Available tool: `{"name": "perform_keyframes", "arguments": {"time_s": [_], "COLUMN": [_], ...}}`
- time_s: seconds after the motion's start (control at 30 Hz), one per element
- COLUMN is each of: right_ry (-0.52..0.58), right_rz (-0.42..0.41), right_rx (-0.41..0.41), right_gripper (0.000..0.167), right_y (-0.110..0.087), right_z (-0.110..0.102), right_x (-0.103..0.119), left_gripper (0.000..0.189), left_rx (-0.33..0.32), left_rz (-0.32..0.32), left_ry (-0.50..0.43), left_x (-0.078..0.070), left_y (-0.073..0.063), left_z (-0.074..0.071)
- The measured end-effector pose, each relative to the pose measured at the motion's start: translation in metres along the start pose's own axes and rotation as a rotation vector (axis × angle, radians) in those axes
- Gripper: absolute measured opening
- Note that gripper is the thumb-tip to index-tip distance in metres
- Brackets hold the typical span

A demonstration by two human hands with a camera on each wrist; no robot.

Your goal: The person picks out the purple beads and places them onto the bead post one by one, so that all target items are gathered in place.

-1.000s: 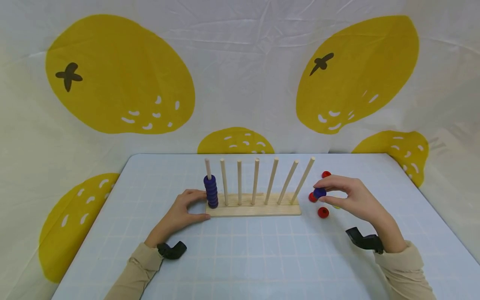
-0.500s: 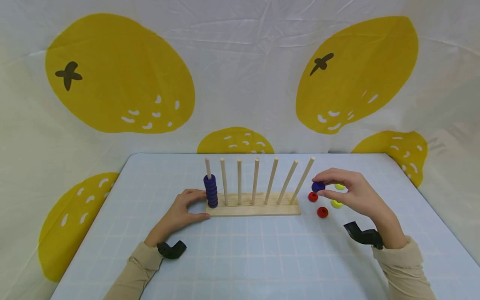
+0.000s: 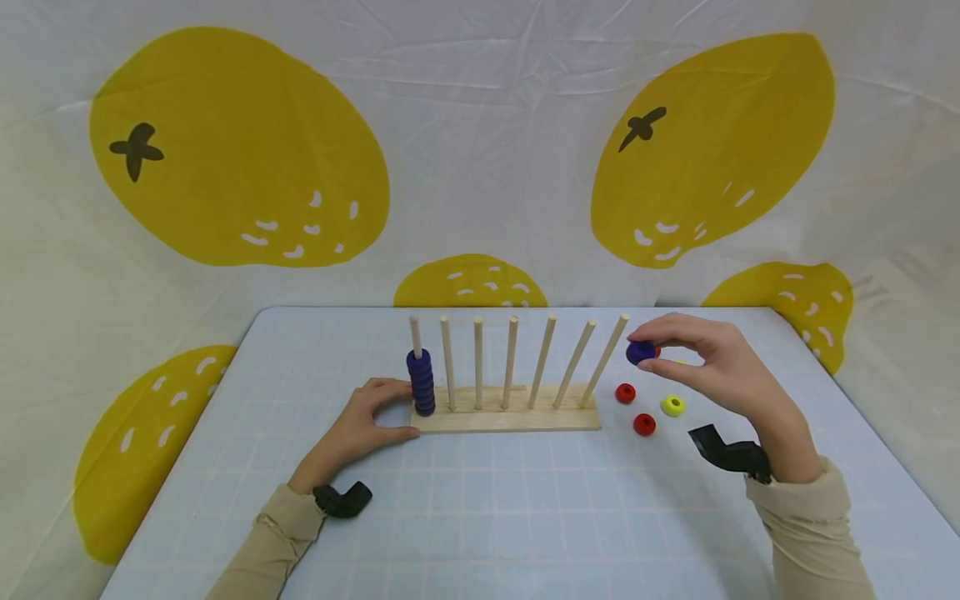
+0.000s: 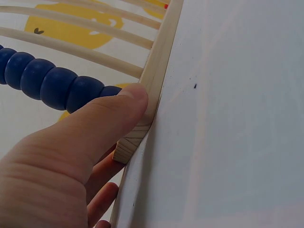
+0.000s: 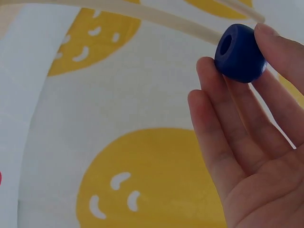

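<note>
My left hand (image 3: pixel 367 423) grips the left end of a wooden peg stand (image 3: pixel 517 422), thumb at the front edge and fingers behind. Several blue beads (image 3: pixel 422 382) are stacked on the leftmost peg; the other pegs are bare. In the left wrist view my thumb (image 4: pixel 126 102) lies on the base beside the lowest bead. To the right of the stand, my right hand (image 3: pixel 716 362) pinches a blue bead (image 3: pixel 640 352) between thumb and fingertips, raised near the top of the rightmost peg. The right wrist view shows that bead (image 5: pixel 247 59) tilted, its hole facing away from the palm.
Two red beads (image 3: pixel 626 393) and a yellow bead (image 3: pixel 672 405) lie right of the stand. Another red and another yellow bead are mostly hidden behind my right hand. The light blue table (image 3: pixel 495 517) ends at a fabric backdrop (image 3: pixel 487 167) printed with yellow fruit.
My right hand has lifted the blue bead up and away from the loose beads, first slightly left, then a little right. The left hand and the stand stay where they were.
</note>
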State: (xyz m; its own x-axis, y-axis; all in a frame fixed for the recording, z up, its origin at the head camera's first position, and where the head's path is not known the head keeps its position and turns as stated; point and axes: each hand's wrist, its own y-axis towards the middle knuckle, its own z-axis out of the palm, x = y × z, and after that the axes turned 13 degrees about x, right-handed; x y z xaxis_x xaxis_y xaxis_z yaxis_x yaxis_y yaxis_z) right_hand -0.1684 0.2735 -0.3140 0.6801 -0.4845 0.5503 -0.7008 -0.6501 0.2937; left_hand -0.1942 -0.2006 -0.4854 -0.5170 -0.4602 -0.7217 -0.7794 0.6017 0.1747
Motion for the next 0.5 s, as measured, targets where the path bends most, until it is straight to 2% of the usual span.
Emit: {"name": "perform_keyframes", "arguments": {"time_s": [0.5], "right_ry": [-0.041], "right_rz": [-0.049], "right_rx": [-0.029], "right_gripper": [0.054], "right_y": [0.017], "right_z": [-0.02], "right_x": [0.019], "left_gripper": [0.059], "left_rx": [0.001], "left_rz": [-0.006], "left_ry": [-0.009], "left_x": [0.002], "left_y": [0.0], "left_z": [0.0]}}
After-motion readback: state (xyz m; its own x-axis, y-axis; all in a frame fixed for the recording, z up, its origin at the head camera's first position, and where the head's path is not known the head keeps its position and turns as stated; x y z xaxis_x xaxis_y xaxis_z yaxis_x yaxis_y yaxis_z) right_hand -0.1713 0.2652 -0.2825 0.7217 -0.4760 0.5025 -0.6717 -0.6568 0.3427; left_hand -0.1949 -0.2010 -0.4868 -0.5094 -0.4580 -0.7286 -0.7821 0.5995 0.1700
